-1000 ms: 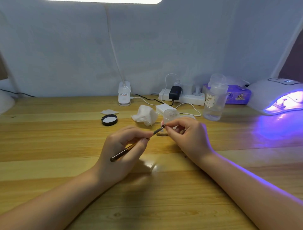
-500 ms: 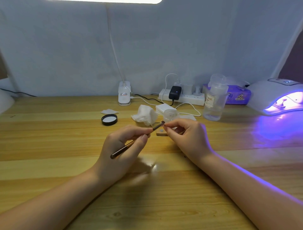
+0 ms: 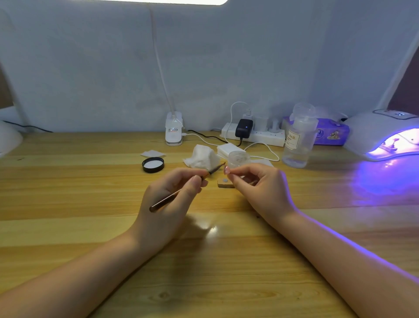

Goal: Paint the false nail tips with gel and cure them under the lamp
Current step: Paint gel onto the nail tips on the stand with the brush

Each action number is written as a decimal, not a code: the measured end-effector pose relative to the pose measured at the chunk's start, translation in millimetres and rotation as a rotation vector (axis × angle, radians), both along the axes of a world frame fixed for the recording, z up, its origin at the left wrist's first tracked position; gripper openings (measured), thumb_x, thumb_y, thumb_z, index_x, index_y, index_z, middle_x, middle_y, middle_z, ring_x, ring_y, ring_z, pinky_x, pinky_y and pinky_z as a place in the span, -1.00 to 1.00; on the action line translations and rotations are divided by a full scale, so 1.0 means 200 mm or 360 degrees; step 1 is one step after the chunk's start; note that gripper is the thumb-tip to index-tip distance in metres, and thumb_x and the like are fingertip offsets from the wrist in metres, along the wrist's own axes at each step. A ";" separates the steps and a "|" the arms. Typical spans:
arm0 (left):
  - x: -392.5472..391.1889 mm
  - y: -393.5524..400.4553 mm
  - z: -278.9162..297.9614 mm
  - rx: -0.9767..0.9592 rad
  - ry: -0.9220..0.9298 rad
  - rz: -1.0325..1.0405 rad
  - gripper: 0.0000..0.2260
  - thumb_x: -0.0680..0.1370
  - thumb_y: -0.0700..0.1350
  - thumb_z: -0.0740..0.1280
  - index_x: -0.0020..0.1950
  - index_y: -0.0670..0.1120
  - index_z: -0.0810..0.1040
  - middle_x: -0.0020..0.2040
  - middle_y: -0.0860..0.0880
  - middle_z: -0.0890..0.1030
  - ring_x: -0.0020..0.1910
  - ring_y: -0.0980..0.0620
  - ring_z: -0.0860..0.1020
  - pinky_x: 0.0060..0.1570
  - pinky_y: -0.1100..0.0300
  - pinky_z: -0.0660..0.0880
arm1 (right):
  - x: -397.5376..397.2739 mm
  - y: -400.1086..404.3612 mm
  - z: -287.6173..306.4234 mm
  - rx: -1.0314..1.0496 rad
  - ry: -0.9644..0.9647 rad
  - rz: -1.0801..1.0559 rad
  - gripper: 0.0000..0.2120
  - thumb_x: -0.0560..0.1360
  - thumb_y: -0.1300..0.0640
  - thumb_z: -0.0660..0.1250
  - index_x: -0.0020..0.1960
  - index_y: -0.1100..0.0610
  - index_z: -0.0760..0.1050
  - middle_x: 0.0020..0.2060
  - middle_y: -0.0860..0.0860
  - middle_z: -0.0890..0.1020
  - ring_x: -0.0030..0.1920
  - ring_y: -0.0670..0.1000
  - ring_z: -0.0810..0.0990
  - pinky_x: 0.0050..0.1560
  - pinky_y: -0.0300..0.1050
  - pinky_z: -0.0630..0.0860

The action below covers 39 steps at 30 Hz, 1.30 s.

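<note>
A bright white panel (image 3: 158,1) at the top edge lights the scene evenly, so the wall reads pale blue-grey and the table (image 3: 68,193) warm and clear. The lamp (image 3: 383,136) at the far right glows violet; that colour spills over the wood in front of it and rims the right forearm nearest it. Left of the lamp, a small white glare patch sits on the table between the wrists, with soft shadows under both hands. Wide-angle bending curves the table edge toward the corners. Focus is slightly soft throughout; small labels are unreadable.
</note>
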State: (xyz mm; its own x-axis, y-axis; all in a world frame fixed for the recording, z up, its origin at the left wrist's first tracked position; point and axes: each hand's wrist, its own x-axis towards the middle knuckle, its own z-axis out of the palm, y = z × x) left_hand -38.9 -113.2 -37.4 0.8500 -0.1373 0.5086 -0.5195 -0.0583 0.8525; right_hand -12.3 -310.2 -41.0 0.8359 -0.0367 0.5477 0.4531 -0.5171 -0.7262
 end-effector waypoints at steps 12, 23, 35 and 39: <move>-0.01 0.01 0.00 -0.0075 0.0058 -0.0080 -0.79 0.49 -0.18 0.27 0.00 -0.19 0.67 -0.14 -0.14 0.70 -0.11 0.01 0.67 -0.09 0.28 0.54 | -0.01 0.00 0.01 0.0097 0.0075 0.0028 -0.93 0.45 0.19 0.46 -0.07 0.13 0.69 -0.36 -0.03 0.62 -0.37 -0.22 0.47 -0.30 -0.38 0.37; 0.02 0.00 -0.01 -0.0151 0.0021 0.0039 -0.80 0.53 -0.14 0.27 0.03 -0.17 0.64 -0.16 -0.10 0.70 -0.14 -0.01 0.65 -0.10 0.21 0.56 | 0.01 0.00 0.00 0.0329 0.0175 0.0035 -0.96 0.44 0.18 0.47 -0.11 0.09 0.67 -0.34 -0.03 0.67 -0.30 0.03 0.61 -0.18 -0.08 0.57; 0.02 0.01 0.00 -0.0301 0.0187 -0.0078 -0.77 0.50 -0.13 0.28 0.04 -0.21 0.64 -0.14 -0.19 0.69 -0.09 -0.09 0.66 -0.06 0.15 0.59 | 0.00 -0.01 0.01 0.0372 0.0205 0.0175 -0.89 0.44 0.17 0.46 -0.05 0.17 0.66 -0.22 0.07 0.69 -0.24 0.03 0.65 -0.16 -0.16 0.61; 0.02 0.01 0.00 -0.0289 0.0173 -0.0102 -0.76 0.50 -0.14 0.26 0.03 -0.22 0.64 -0.15 -0.20 0.69 -0.11 -0.10 0.65 -0.07 0.14 0.59 | 0.00 0.00 0.01 0.0354 0.0205 0.0153 -0.91 0.44 0.19 0.46 -0.06 0.17 0.67 -0.24 0.05 0.69 -0.27 -0.06 0.62 -0.16 -0.16 0.59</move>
State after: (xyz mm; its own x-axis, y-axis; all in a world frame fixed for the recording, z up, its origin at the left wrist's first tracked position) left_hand -34.9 -111.8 -38.2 0.8936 -0.1072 0.4360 -0.4219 0.1317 0.8970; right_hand -12.1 -311.0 -38.5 0.9037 -0.0614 0.4237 0.3886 -0.2978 -0.8719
